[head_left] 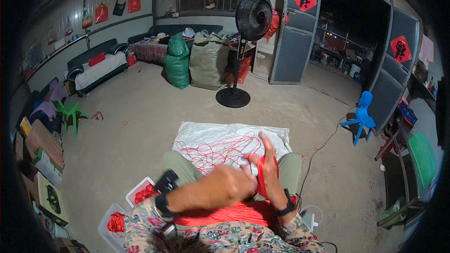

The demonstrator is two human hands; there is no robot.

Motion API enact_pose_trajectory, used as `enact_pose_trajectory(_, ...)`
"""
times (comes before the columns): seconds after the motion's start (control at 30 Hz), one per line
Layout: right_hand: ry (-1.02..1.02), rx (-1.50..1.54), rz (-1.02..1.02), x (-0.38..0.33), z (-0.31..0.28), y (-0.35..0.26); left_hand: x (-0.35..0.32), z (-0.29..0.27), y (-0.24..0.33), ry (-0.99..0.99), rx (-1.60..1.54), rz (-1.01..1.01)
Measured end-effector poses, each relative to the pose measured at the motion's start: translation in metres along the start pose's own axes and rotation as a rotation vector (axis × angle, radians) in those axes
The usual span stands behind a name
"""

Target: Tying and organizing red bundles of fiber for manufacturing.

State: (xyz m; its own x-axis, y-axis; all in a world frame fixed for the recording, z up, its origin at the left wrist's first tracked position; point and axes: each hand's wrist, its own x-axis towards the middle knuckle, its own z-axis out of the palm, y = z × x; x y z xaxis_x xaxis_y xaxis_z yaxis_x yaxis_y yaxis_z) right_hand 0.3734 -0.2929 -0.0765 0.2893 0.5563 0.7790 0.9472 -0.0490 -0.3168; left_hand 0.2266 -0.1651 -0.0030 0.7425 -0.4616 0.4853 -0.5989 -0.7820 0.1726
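Loops of red cord (261, 180) are wound around my right hand (271, 166), which is held upright with a digit stretched up. My left hand (229, 182) is curled against those loops and blurred by motion. Its fingers seem closed on the cord, though the grip itself is partly hidden. From the hands, loose red cord (213, 153) spreads in tangled loops across a white sheet (190, 131) on the floor before me. A thick hank of straight red cords (225, 215) lies across my lap, below both forearms.
At my left stand a white tray (132, 195) and a clear tub (105, 227), both with red cord bundles. Farther off are a black standing fan (234, 97), a green sack (177, 61), a green stool (70, 110) and a blue chair (363, 115). A cable (323, 144) crosses the floor at right.
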Motion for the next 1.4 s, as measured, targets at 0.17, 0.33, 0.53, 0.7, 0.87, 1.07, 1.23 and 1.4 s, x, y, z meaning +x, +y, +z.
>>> enact_pose_trajectory(0.17,-0.102,0.380,0.020,-0.012,-0.030,-0.064,0.010,-0.021,-0.070,0.320,-0.135,-0.134)
enact_pose_trajectory(0.33,-0.127,0.761,0.081,0.005,-0.048,-0.082,-0.012,0.071,-0.096,0.237,-0.733,-0.280)
enact_pose_trajectory(0.53,0.036,0.631,0.166,0.012,-0.047,-0.069,-0.029,0.110,-0.075,-0.014,-0.570,-0.588)
enact_pose_trajectory(0.7,-0.039,0.618,0.195,0.005,-0.057,-0.063,-0.044,0.061,-0.081,0.440,-0.507,-0.603)
enact_pose_trajectory(0.87,-0.158,1.060,0.232,0.007,-0.060,-0.073,-0.049,0.009,-0.084,0.482,-0.268,-0.619)
enact_pose_trajectory(1.07,-0.197,1.319,0.122,0.013,-0.043,-0.074,-0.044,0.044,-0.112,0.519,-0.173,-0.492)
enact_pose_trajectory(1.23,0.192,1.594,0.306,0.045,-0.029,-0.072,-0.048,0.132,-0.044,0.249,-0.288,-0.213)
enact_pose_trajectory(1.4,0.196,0.540,0.126,0.045,0.012,-0.006,-0.024,0.140,0.010,-0.192,-0.307,-0.165)
